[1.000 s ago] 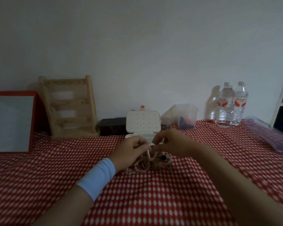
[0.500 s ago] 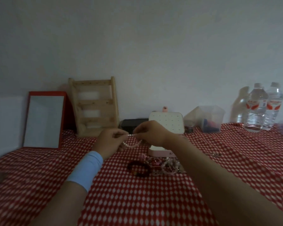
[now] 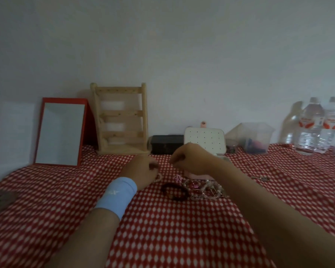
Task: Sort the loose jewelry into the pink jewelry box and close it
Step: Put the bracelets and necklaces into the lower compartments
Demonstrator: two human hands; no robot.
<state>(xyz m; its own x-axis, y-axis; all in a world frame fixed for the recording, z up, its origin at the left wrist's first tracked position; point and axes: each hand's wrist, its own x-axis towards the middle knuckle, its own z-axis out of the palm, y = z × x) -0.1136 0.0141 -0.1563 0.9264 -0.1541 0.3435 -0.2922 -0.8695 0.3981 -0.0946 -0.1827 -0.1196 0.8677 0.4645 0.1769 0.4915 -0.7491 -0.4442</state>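
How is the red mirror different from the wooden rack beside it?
The red mirror has a solid, flat face; the wooden rack has open gaps between its bars. The mirror's frame is red; the rack is pale wood. The rack reaches higher than the mirror. Both stand at the back of the checked tablecloth.

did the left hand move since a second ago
Yes. The left hand shifted left, from in front of the pink jewelry box toward the black box.
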